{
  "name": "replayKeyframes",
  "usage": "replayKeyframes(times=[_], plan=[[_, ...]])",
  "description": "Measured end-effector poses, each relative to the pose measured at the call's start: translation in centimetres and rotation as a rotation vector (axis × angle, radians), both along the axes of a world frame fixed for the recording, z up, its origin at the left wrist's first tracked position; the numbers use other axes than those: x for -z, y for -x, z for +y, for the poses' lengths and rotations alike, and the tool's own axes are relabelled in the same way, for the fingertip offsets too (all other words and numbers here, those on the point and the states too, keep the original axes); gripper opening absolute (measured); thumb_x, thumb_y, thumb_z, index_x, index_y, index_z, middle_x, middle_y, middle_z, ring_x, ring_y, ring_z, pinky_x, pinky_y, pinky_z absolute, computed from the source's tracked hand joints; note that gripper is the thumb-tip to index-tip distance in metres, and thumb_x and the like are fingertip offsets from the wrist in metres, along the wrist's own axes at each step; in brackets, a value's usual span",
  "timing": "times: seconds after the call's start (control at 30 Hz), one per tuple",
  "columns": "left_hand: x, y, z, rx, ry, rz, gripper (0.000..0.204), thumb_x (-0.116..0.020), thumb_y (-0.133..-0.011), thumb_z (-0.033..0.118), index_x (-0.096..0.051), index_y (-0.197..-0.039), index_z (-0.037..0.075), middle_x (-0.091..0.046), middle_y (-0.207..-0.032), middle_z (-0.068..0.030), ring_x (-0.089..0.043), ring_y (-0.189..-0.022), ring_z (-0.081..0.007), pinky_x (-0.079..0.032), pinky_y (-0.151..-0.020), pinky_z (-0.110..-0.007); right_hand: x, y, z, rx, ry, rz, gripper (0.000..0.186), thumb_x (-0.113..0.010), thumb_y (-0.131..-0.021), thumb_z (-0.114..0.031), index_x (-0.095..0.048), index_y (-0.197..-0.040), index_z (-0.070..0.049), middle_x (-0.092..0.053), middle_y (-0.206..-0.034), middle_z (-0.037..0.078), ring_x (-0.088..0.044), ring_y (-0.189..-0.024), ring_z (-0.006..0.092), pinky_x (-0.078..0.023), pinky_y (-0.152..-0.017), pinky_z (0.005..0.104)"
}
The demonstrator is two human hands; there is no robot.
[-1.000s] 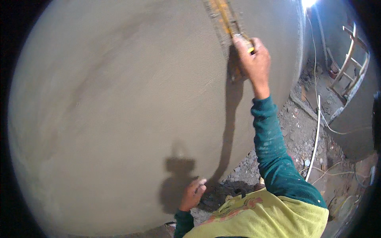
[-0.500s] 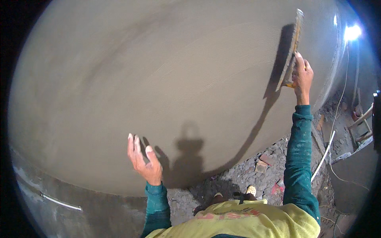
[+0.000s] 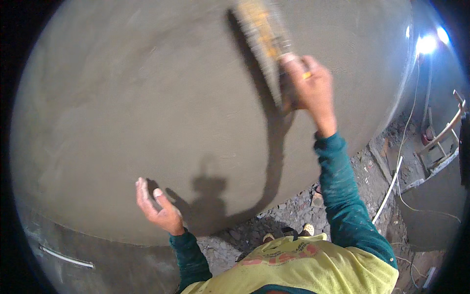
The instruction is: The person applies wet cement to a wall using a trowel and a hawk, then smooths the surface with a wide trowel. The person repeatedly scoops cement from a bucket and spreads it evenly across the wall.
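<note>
My right hand (image 3: 311, 88) grips a long plastering float (image 3: 259, 36) with a crusted pale edge and orange-yellow middle, blurred by motion. The float is held at the upper middle of a broad, smooth wall of fresh grey plaster (image 3: 117, 98) and casts a dark shadow just left of it. Lower down, my left hand (image 3: 159, 206) is open, fingers curved and raised close to the plaster with nothing in them. Whether its fingertips touch the wall is unclear.
Rubble ground (image 3: 274, 215) lies along the wall's foot around my feet. At the right are a wooden ladder (image 3: 443, 132), a white pipe (image 3: 387, 191), cables and bright lamps (image 3: 426, 44). A darker wall band (image 3: 112, 250) with a short white conduit (image 3: 66, 257) runs at the lower left.
The float and my right hand have swung leftward from the wall's right side since half a second ago. My left hand has shifted slightly left and down, having risen and opened since a second ago.
</note>
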State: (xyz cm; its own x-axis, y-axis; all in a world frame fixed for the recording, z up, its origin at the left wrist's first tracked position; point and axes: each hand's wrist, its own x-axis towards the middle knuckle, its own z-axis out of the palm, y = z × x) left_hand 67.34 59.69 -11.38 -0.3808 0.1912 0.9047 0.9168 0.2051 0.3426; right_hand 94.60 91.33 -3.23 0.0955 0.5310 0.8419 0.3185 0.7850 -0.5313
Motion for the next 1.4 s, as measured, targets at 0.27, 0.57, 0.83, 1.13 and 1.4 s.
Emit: replayKeyframes(times=[0.27,0.57,0.83,1.13,1.4], plan=[[-3.1,3.0,-1.8,-0.161,-0.406,0.050,0.036,-0.056,-0.104,0.013,-0.059,-0.134,-0.006,-0.058,-0.140,-0.0204,-0.058,-0.128,-0.0320,-0.046,-0.110,-0.044,3.3,12.0,-14.3,-0.414,0.138,-0.540,0.053,-0.058,-0.098,-0.056,-0.068,-0.112,-0.005,-0.071,-0.080,0.021,-0.070,-0.066,0.0372,-0.055,-0.058,0.0487],[-1.4,0.7,-3.0,-0.102,-0.193,-0.106,0.036,-0.052,-0.105,0.009,-0.058,-0.136,-0.007,-0.056,-0.145,-0.0205,-0.054,-0.134,-0.0313,-0.045,-0.110,-0.043,10.0,-1.7,-4.4,0.009,-0.445,-0.661,0.044,-0.073,-0.089,-0.058,-0.059,-0.078,-0.017,-0.057,-0.066,0.002,-0.061,-0.057,0.0194,-0.048,-0.048,0.0339],[-0.5,-4.2,4.3,0.180,0.043,-0.016,0.040,-0.054,-0.099,0.006,-0.059,-0.137,-0.005,-0.053,-0.148,-0.0228,-0.052,-0.137,-0.0347,-0.040,-0.115,-0.046,7.4,-6.7,5.5,0.143,-0.614,-0.698,0.039,-0.074,-0.090,-0.053,-0.061,-0.081,-0.017,-0.058,-0.066,0.000,-0.059,-0.057,0.0169,-0.046,-0.049,0.0332],[0.8,-7.2,6.4,0.063,0.121,-0.091,0.042,-0.057,-0.100,0.012,-0.058,-0.140,-0.002,-0.051,-0.152,-0.0188,-0.050,-0.140,-0.0326,-0.039,-0.116,-0.046,27.0,-6.6,0.8,-0.259,-0.163,-0.946,0.039,-0.065,-0.096,-0.053,-0.069,-0.093,-0.014,-0.068,-0.076,0.009,-0.069,-0.065,0.0228,-0.054,-0.054,0.0371],[0.9,-8.5,6.8,0.101,0.237,-0.159,0.047,-0.057,-0.102,0.017,-0.054,-0.144,-0.003,-0.049,-0.155,-0.0189,-0.046,-0.144,-0.0319,-0.037,-0.117,-0.045,17.7,-16.1,11.1,0.060,0.214,0.086,0.041,-0.070,-0.097,-0.042,-0.065,-0.086,-0.003,-0.056,-0.064,0.005,-0.058,-0.055,0.0165,-0.047,-0.051,0.0349]])
